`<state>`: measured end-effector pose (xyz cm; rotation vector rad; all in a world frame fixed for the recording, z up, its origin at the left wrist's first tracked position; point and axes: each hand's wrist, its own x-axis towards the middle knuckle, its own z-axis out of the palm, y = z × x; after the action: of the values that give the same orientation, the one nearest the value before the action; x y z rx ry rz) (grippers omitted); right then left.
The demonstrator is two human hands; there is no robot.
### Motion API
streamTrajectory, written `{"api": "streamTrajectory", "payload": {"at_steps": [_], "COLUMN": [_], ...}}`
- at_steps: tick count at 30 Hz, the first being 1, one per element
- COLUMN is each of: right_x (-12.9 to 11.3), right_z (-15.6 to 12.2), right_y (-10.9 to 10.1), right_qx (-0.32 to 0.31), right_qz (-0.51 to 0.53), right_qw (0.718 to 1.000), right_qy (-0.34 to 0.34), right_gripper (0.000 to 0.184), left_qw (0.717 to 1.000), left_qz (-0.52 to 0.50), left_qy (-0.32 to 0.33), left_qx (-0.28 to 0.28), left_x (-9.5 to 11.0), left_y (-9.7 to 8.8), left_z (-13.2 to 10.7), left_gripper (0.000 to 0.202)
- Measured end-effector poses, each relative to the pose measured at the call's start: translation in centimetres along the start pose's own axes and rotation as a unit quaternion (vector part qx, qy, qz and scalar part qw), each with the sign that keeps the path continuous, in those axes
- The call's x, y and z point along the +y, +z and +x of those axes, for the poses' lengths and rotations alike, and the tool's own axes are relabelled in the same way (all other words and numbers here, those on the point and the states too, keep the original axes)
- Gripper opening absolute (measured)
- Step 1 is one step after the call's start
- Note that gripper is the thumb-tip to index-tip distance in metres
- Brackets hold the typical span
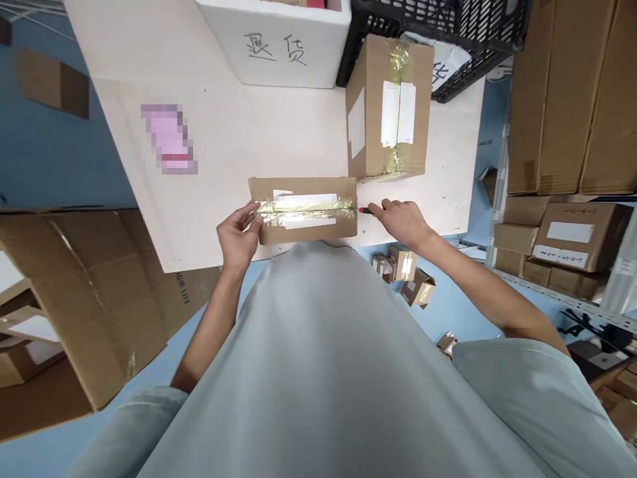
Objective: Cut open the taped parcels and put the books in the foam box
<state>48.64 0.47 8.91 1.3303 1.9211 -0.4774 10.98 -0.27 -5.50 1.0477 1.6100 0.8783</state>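
Note:
A small cardboard box (308,232) lies at the table's near edge, with shiny clear tape and torn white labels along its top seam. My left hand (237,236) grips its left end, thumb and fingers at the taped edge. At the opposite end, my right hand (404,222) is closed around a slim red-and-black hand tool (365,210). The tool's thin tip points left and meets the box's right end by the tape seam. Most of the handle is hidden in my fingers, so its exact kind is unclear.
Behind stands a larger taped box (365,126) on the white table (279,133). A white bin (283,53) and black crate (448,26) line the back. A pixelated pink item (169,139) lies left. Shelves of boxes (567,232) stand right; a large open carton (114,299) is left.

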Motion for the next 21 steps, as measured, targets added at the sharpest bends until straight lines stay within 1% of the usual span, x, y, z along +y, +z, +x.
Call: {"api": "streamTrajectory", "payload": {"at_steps": [4,6,8,10,11,13,14,15,17,19,21], "right_x": [-0.1,-0.2,0.2,1.3,1.9,3.0,3.2,3.2,2.2,0.2,-2.3], "right_z": [-0.3,0.0,0.6,1.4,1.9,3.0,3.8,4.5,6.1,7.4,8.4], "right_y": [-0.2,-0.3,0.1,1.3,2.3,5.0,6.5,8.2,11.3,14.0,15.9], "right_qx": [-0.001,0.003,0.012,0.029,0.041,0.075,0.097,0.123,0.181,0.238,0.282], "right_qz": [0.002,0.007,0.014,0.035,0.055,0.123,0.168,0.220,0.331,0.433,0.533], "right_qw": [1.000,1.000,1.000,0.998,0.997,0.988,0.979,0.965,0.922,0.864,0.795], "right_qy": [-0.003,-0.010,-0.021,-0.032,-0.037,-0.050,-0.058,-0.068,-0.092,-0.103,-0.068], "right_gripper": [0.048,0.046,0.046,0.046,0.044,0.038,0.038,0.039,0.041,0.045,0.054], "left_qw": [1.000,0.999,0.999,0.999,0.999,0.998,0.998,0.998,0.997,0.997,0.995], "left_qz": [0.014,0.021,0.031,0.038,0.040,0.042,0.044,0.047,0.056,0.067,0.083], "left_qy": [-0.011,-0.012,-0.015,-0.017,-0.016,-0.014,-0.014,-0.014,-0.013,-0.007,-0.003], "left_qx": [0.019,0.028,0.030,0.031,0.031,0.033,0.034,0.036,0.041,0.047,0.056], "left_x": [0.4,0.5,0.6,0.5,0.5,0.3,0.3,0.2,0.1,-0.1,-0.5], "left_y": [0.3,0.4,0.5,0.5,0.5,0.4,0.4,0.4,0.4,0.2,-0.5], "left_z": [-0.2,-0.2,-0.3,-0.2,-0.2,-0.2,-0.1,-0.1,-0.2,-0.2,-0.1], "left_gripper": [0.032,0.032,0.033,0.034,0.035,0.037,0.038,0.039,0.041,0.041,0.041]}}
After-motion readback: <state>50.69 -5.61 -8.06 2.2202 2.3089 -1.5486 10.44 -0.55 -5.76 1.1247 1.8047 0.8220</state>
